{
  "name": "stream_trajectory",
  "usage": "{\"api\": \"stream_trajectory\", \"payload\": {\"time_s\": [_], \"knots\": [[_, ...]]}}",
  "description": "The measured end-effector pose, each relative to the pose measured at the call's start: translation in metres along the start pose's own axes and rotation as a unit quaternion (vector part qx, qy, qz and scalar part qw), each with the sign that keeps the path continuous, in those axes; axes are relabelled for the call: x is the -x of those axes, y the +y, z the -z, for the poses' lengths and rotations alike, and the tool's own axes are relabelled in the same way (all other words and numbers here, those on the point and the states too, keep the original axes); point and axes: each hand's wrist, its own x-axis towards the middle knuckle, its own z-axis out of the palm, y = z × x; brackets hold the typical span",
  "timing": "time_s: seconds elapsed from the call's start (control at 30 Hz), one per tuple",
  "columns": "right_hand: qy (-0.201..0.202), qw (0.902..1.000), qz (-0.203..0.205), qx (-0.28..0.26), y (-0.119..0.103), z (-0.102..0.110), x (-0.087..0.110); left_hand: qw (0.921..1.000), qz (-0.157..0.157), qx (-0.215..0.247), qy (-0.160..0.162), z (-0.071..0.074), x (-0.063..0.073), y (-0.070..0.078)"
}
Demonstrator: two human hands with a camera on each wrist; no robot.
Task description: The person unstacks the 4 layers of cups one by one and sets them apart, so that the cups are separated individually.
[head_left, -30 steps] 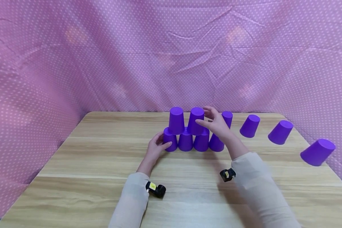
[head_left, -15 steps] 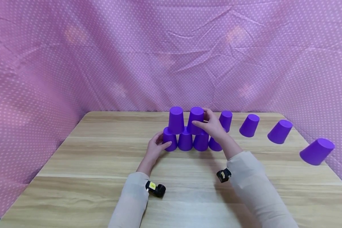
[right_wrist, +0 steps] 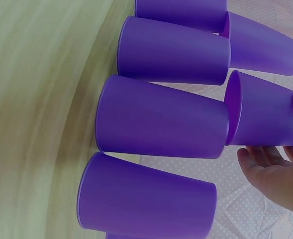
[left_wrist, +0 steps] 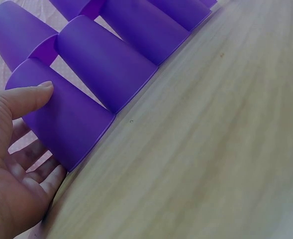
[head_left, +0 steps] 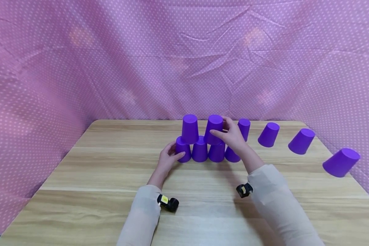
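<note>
Upside-down purple cups stand in a row, with two more in a second tier. My left hand (head_left: 167, 158) holds the leftmost bottom cup (left_wrist: 69, 112), thumb on its front and fingers behind it. My right hand (head_left: 234, 136) grips the right upper cup (head_left: 214, 128) from its right side. In the right wrist view, that cup's rim lies against the tops of the bottom cups, mostly over the third cup (right_wrist: 161, 117). The left upper cup (head_left: 190, 130) rests untouched across the first two bottom cups. Partly behind my right wrist is the rightmost bottom cup (head_left: 232, 155).
Several other upside-down purple cups stand apart to the right: one behind my right hand (head_left: 244, 128), then a cup (head_left: 269, 135), another cup (head_left: 301, 141) and the nearest cup (head_left: 341, 162). A pink dotted curtain (head_left: 156, 68) hangs behind the wooden table (head_left: 104, 171).
My right hand and the upper cup it holds shift slightly left, then back to the right, widening the gap between the two upper cups. My left hand stays in place.
</note>
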Motion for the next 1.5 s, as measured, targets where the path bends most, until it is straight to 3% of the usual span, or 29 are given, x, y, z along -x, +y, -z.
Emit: {"api": "stream_trajectory", "payload": {"time_s": [0.33, 0.7, 0.83, 1.07, 1.3, 1.5], "knots": [[0.014, 0.999, 0.042, -0.003, -0.005, 0.015, 0.01, 0.9999, 0.007, -0.01, 0.001, -0.001, 0.001, 0.002], [0.019, 0.9994, 0.028, -0.01, -0.007, 0.035, 0.025, 0.9999, 0.009, -0.009, 0.002, -0.002, 0.001, 0.002], [0.037, 0.9991, 0.018, 0.008, -0.008, 0.049, 0.033, 0.9998, 0.012, -0.013, 0.001, -0.001, 0.002, 0.002], [0.072, 0.9965, 0.039, 0.014, 0.0, 0.08, 0.048, 0.9998, 0.01, -0.015, 0.001, 0.0, 0.001, 0.001], [0.111, 0.9916, 0.03, 0.06, 0.011, 0.111, 0.062, 0.9996, 0.003, -0.027, 0.006, 0.001, -0.002, 0.001], [0.137, 0.9892, 0.028, 0.046, 0.022, 0.136, 0.073, 0.9996, 0.004, -0.029, 0.004, 0.0, -0.003, 0.002]]}}
